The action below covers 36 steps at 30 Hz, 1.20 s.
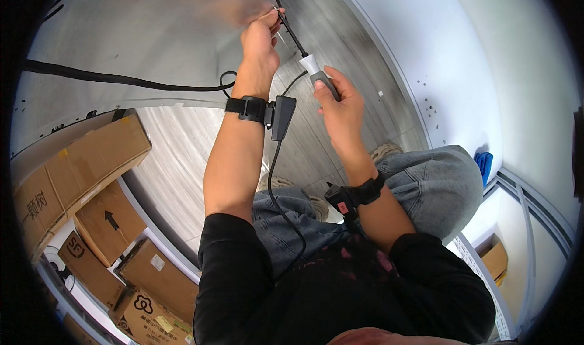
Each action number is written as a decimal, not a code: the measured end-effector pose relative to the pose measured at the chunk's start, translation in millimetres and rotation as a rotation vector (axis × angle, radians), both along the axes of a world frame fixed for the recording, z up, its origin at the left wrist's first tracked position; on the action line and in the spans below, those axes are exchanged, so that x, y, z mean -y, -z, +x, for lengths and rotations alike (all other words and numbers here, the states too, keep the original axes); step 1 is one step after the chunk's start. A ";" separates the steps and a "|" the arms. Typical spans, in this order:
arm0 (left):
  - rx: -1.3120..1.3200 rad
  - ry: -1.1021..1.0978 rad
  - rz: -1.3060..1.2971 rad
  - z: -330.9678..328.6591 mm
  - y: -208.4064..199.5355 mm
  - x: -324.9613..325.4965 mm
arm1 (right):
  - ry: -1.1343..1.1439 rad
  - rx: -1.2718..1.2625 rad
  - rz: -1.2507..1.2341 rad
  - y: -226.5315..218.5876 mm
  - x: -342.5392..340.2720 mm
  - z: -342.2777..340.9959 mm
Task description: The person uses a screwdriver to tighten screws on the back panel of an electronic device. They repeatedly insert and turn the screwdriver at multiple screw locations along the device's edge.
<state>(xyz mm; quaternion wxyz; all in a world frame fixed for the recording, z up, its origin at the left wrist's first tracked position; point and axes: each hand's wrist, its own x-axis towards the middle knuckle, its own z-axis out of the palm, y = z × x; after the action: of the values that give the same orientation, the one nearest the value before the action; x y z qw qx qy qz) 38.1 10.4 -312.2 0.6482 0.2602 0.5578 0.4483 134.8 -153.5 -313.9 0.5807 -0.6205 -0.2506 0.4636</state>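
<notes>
My right hand [342,105] is wrapped round the grey and white handle of a screwdriver [326,85]. Its thin dark shaft runs up and to the left, to the fingers of my left hand [261,38]. Those fingers are pinched together beside the shaft, close to the edge of a shiny metal panel [176,38]. Whatever sits between the left fingertips is too small and partly hidden to make out. Each wrist wears a black strap with a small device, the left device [283,117] trailing a thin black cable.
A thick black cable [121,77] crosses in front of the metal panel. Cardboard boxes [109,223] stand on a shelf at the lower left. To the right rises a white panel [438,59], with a blue bundle [483,165] by it. My bent knee [450,187] is near the right forearm.
</notes>
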 end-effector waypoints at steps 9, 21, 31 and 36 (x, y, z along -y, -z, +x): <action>-0.014 0.008 -0.011 -2.0 2.5 0.7 | 0.042 -0.145 -0.063 -10.8 1.6 0.1; -0.032 0.050 0.001 -5.1 3.4 2.0 | 0.090 -0.372 -0.164 -12.6 3.4 -3.8; -0.053 0.057 0.019 -3.7 3.0 3.5 | 0.176 -0.536 -0.093 -2.7 8.2 -5.6; -0.047 0.062 0.027 -4.9 3.2 4.1 | 0.115 -0.530 -0.134 -9.9 8.2 -0.3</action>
<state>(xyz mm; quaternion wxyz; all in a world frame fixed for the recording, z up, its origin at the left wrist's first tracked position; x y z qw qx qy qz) 33.2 6.3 -315.4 0.6448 0.2967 0.5585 0.4293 134.5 -161.6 -304.0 0.6091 -0.5276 -0.0232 0.5917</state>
